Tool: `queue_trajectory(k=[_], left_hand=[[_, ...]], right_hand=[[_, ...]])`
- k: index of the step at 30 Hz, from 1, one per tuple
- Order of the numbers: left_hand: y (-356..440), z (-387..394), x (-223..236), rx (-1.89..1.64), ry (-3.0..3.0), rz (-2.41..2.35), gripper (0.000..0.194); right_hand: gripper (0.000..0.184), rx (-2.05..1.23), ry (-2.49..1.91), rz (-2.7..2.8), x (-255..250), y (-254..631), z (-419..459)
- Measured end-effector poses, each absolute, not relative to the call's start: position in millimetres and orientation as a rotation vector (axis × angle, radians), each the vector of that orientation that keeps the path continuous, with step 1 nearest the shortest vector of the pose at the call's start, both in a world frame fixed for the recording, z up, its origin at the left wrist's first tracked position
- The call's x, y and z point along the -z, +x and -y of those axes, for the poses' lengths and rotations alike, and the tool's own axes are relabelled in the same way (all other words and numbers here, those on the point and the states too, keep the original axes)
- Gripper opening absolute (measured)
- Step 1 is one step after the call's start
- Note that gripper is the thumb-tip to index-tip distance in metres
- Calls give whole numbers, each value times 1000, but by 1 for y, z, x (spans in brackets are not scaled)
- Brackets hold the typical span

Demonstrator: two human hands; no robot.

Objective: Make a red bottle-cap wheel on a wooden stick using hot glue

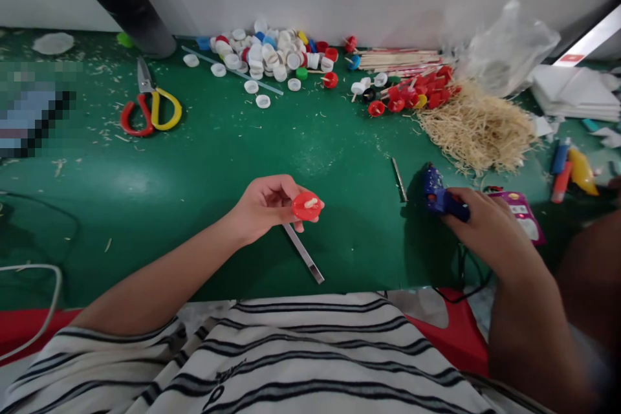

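Observation:
My left hand [269, 207] pinches a red bottle cap [301, 208] at its edge, and a short pale stick tip pokes up from the cap's middle. Beneath that hand a flat metal strip [305, 253] lies slanted on the green table [233, 142]. At the right, my right hand [490, 226] is wrapped round the handle of a dark blue glue gun [444, 197], whose front end points up and away from me. A thin metal rod [400, 180] lies between the two hands. Partly behind my right hand sits a purple card [526, 217].
Mostly white bottle caps [279, 55] are heaped along the back wall, near wooden sticks [402, 60] and red caps on sticks [422, 92]. Straw-like shreds [480, 126] lie at back right below a clear plastic bag [509, 52]. Scissors [151, 100] and a black cylinder [126, 3] are left. Another person's arm [592, 259] shows right.

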State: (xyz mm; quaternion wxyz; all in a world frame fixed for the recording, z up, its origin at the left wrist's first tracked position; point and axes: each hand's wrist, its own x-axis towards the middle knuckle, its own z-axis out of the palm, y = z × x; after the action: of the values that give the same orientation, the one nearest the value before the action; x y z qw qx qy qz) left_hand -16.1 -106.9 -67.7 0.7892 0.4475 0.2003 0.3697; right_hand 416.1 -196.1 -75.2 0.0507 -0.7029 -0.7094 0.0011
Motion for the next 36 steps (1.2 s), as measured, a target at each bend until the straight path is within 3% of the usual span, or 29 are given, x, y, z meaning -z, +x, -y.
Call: queue_trajectory(k=[4, 9, 14, 20, 27, 36], left_hand=[[-15, 107, 66, -787, 951, -448, 23], [-15, 106, 67, -777, 937, -427, 23], [-15, 106, 68, -779, 911, -408, 22], [-16, 107, 70, -788, 866, -438, 25], [-13, 111, 74, -772, 830, -452, 26], [-11, 113, 77, -753, 803, -414, 23]], right_hand=[[43, 38, -2162, 2249, 74, 430, 193], [63, 167, -2253, 2180, 46, 407, 184], [50, -76, -1669, 2257, 8, 313, 168], [53, -404, -1168, 2317, 2, 224, 152], [30, -492, -1090, 2199, 15, 207, 144], [29, -486, -1022, 2155, 20, 207, 145]])
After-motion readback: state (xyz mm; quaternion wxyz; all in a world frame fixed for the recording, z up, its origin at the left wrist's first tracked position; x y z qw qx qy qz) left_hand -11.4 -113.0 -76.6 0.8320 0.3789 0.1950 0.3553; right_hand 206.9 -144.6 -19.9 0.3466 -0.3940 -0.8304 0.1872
